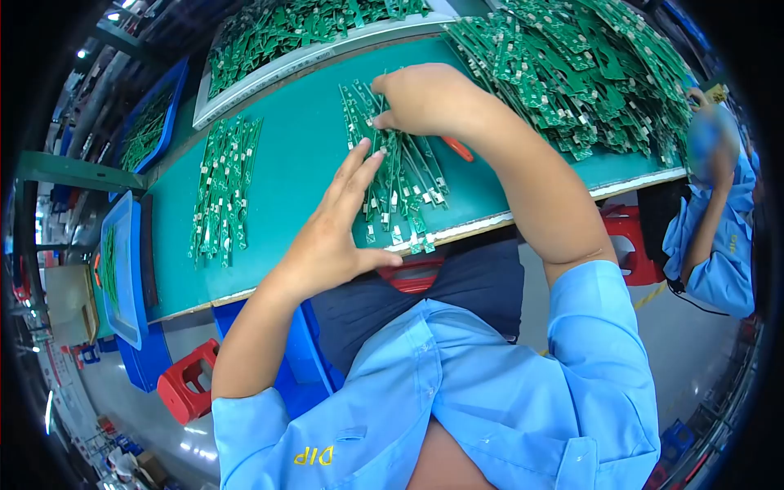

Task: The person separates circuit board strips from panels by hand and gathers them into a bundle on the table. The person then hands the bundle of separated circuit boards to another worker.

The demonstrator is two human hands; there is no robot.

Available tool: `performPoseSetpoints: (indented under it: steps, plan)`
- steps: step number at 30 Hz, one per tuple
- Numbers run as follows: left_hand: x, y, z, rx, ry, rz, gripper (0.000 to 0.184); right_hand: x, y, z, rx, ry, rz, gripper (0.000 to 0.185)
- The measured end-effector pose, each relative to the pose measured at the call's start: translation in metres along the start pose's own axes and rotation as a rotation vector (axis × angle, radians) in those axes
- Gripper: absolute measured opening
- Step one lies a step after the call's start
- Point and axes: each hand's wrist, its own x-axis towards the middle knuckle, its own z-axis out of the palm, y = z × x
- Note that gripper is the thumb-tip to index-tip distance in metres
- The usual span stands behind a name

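Observation:
A loose bunch of narrow green circuit board strips (395,184) with small white connectors lies on the green tabletop in front of me. My right hand (425,100) is at the far end of this bunch, its fingers curled and closed on a circuit board strip; the palm side is hidden. My left hand (331,233) is at the near left side of the bunch, fingers stretched out and thumb apart, with the fingertips against or just over the strips. Partly behind my right forearm lies an orange-red tool handle (458,149).
Another group of strips (222,192) lies to the left. A large heap of green boards (572,73) covers the right, and a white-rimmed tray (286,61) of boards stands at the back. Blue trays (131,269) line the left end. A co-worker (714,220) sits at right.

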Motion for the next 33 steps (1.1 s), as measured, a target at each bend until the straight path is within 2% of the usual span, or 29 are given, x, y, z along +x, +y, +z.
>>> performPoseSetpoints:
  steps: [4, 8, 9, 11, 13, 15, 16, 19, 22, 26, 29, 33]
  plan:
    - [0.006, 0.004, 0.016, 0.162, 0.060, 0.090, 0.106, -0.001, 0.000, -0.007, 0.038, -0.016, -0.042, 0.048]
    - [0.011, 0.007, 0.015, 0.191, -0.036, 0.167, 0.083, -0.008, 0.009, -0.017, 0.110, 0.010, 0.018, 0.047]
    - [0.011, 0.009, 0.011, 0.182, -0.039, 0.185, 0.080, -0.013, 0.016, -0.017, 0.136, 0.097, 0.016, 0.047]
    - [0.016, 0.011, 0.001, 0.206, 0.002, 0.231, 0.076, -0.031, 0.029, -0.020, 0.204, 0.384, 0.117, 0.047]
    - [0.019, 0.011, -0.010, 0.189, 0.058, 0.249, 0.072, -0.051, 0.043, -0.040, 0.121, 0.436, 0.331, 0.045]
    - [0.031, 0.004, -0.017, 0.179, 0.160, 0.255, 0.054, -0.060, 0.066, -0.039, -0.048, 0.522, 0.471, 0.044]
    - [0.039, 0.002, -0.020, 0.117, 0.161, 0.246, 0.050, -0.063, 0.067, -0.044, -0.119, 0.418, 0.550, 0.047]
    - [0.062, -0.002, -0.022, -0.060, 0.226, 0.214, 0.033, -0.058, 0.063, -0.033, -0.212, 0.390, 0.528, 0.052]
    - [0.072, -0.017, -0.018, -0.184, 0.308, 0.183, 0.021, -0.059, 0.066, -0.047, -0.136, 0.341, 0.573, 0.048]
    - [0.068, -0.036, -0.021, -0.285, 0.320, 0.103, 0.018, -0.083, 0.069, -0.061, 0.117, 0.448, 0.518, 0.043]
    - [0.064, -0.032, -0.025, -0.458, 0.278, -0.065, 0.017, -0.092, 0.058, -0.065, 0.345, 0.548, 0.507, 0.039]
    - [0.066, -0.042, -0.018, -0.747, 0.221, -0.076, 0.025, -0.088, 0.040, -0.045, 0.277, 0.727, 0.495, 0.032]
